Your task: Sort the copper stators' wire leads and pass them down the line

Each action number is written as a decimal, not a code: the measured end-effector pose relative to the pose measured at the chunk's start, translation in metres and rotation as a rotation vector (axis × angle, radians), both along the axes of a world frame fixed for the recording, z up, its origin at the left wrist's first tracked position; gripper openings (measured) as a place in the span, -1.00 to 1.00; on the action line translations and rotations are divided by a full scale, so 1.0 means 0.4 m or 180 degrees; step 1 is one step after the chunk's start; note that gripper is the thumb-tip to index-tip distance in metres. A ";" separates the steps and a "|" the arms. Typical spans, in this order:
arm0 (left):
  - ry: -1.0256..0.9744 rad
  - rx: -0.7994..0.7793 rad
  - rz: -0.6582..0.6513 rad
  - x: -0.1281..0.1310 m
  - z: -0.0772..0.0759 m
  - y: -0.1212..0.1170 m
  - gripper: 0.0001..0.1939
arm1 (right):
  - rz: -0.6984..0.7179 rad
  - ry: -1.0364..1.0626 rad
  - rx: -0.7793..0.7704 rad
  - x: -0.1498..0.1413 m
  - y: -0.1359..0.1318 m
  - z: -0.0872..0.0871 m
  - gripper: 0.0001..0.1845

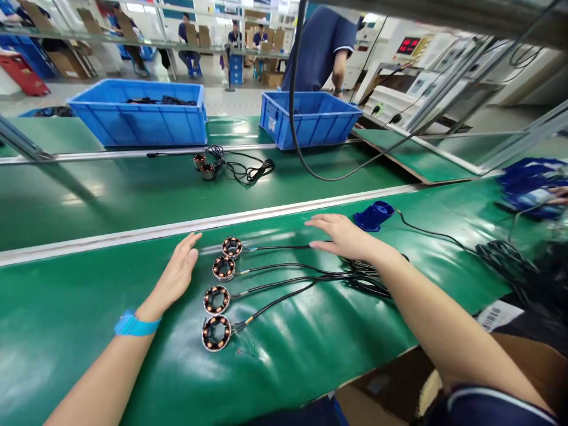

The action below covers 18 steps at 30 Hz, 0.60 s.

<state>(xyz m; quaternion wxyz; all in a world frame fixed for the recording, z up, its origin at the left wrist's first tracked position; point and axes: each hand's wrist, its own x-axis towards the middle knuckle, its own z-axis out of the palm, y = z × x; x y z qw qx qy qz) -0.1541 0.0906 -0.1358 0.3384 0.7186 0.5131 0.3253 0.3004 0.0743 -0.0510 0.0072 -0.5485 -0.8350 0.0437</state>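
Several round motor stators with copper windings lie in a slanting column on the green bench; the nearest (216, 332) and the farthest (232, 247) mark its ends. Black cables (284, 278) run rightward from them into a bundle (366, 277). My left hand (178, 269), with a blue wristband (137, 324), is just left of the stators, fingers stretched out and holding nothing. Over the cables on the right, my right hand (337, 236) has its fingers extended and apart, with nothing visible in it. A blue plastic housing (374, 216) lies beyond my right wrist.
Across the white rail (186, 228), two more stators (207, 171) lie with coiled cable (248, 171). Two blue bins (146, 115) (313, 118) stand behind. A hanging black cable (293, 106) loops above the bench. More cables (506, 260) lie at right. A person (322, 47) stands beyond.
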 end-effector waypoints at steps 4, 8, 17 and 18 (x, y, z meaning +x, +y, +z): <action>-0.0070 0.0036 0.0191 -0.029 -0.026 0.014 -0.39 | -0.0321 -0.0227 -0.0189 -0.072 0.256 -0.039 -0.35; -0.0017 0.0079 0.0288 -0.034 -0.036 0.021 -0.49 | -0.0632 -0.0376 0.0087 -0.145 0.487 -0.073 -0.26; 0.0539 0.0166 0.0362 -0.035 -0.049 0.058 -0.51 | -0.0817 -0.0545 0.0504 -0.238 0.773 -0.139 -0.52; 0.0688 0.0368 0.0332 -0.025 -0.032 0.109 -0.48 | -0.0857 -0.0554 0.0487 -0.236 0.778 -0.149 -0.54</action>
